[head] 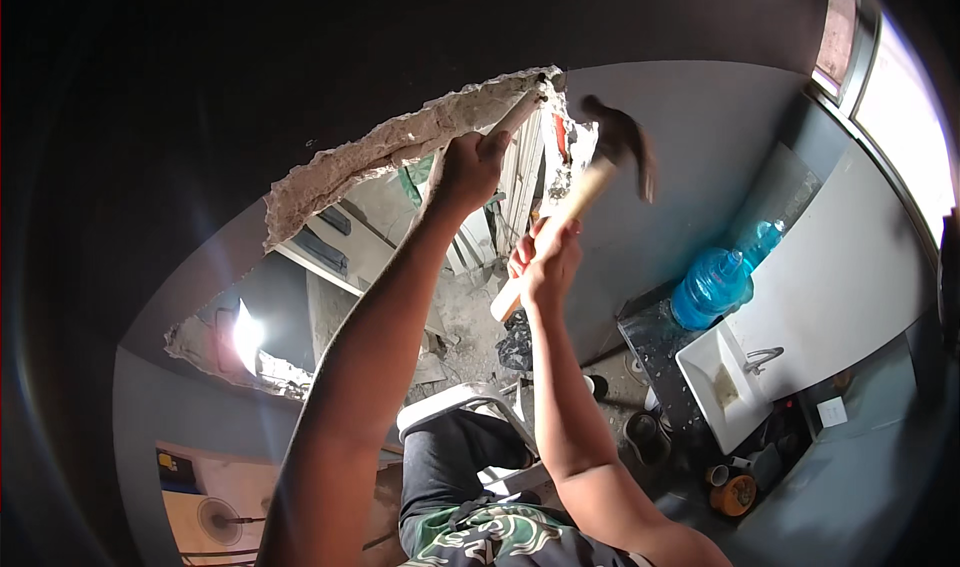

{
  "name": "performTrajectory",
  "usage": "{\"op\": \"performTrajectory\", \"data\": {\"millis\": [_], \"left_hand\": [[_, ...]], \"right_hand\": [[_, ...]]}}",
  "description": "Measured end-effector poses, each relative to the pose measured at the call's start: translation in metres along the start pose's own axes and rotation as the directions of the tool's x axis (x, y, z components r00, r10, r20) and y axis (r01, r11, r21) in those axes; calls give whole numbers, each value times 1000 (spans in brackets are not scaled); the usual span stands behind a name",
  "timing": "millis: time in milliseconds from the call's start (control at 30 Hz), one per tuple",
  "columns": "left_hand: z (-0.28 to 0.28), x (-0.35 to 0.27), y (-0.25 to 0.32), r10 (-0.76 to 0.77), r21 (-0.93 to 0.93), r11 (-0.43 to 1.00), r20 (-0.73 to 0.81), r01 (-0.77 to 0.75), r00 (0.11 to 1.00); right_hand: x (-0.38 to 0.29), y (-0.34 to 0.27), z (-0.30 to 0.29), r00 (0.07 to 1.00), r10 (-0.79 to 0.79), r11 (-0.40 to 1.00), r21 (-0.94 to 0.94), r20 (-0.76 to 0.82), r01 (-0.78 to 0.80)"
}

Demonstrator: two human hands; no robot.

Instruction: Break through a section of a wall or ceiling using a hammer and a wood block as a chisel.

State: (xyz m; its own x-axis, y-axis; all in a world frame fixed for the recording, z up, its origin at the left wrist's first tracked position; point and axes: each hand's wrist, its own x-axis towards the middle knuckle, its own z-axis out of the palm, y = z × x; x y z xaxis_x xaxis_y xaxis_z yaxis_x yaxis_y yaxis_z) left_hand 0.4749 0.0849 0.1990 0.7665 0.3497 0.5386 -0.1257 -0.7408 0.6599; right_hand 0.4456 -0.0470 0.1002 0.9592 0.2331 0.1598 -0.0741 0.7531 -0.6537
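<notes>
In my left hand point(472, 173) is a pale rod point(519, 113). Its dark far end meets the corner of a ragged hole, and I cannot tell whether it is a chisel. My right hand point(551, 255) grips a claw hammer point(589, 188) by its wooden handle. The hammer's head is motion-blurred and sits right of the hole's edge. Broken masonry point(375, 143) rims the top of the opening, and a jagged strip of it point(561, 165) runs down the right side with a red patch showing.
A white stepladder point(450, 402) stands under my legs. To the right are a white sink point(724, 387), a dark speckled counter point(652, 338) and blue water jugs point(709, 289). A bright lamp point(247, 334) shines at left. Debris and a black plastic bag point(515, 342) lie on the floor.
</notes>
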Motion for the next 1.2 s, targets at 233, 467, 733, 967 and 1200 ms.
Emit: {"op": "performTrajectory", "data": {"millis": [233, 467, 733, 967, 1200], "left_hand": [[0, -34, -19, 373, 74, 920, 137, -385, 918], [8, -12, -23, 183, -77, 980, -4, -183, 983], [25, -5, -85, -10, -387, 921, 93, 46, 996], [27, -9, -55, -58, -410, 905, 147, 114, 988], [9, -13, -58, -104, -288, 948, 120, 134, 987]], "right_hand": [[-29, -41, -8, 947, -322, 946, -29, -2, 322], [-26, -44, -29, 970, -239, 969, -71, -40, 236], [-19, -26, -23, 855, -516, 850, -93, 49, 518], [57, 47, -72, 881, -380, 763, -442, 282, 471], [22, 42, -36, 856, -504, 854, -83, 112, 513]]}}
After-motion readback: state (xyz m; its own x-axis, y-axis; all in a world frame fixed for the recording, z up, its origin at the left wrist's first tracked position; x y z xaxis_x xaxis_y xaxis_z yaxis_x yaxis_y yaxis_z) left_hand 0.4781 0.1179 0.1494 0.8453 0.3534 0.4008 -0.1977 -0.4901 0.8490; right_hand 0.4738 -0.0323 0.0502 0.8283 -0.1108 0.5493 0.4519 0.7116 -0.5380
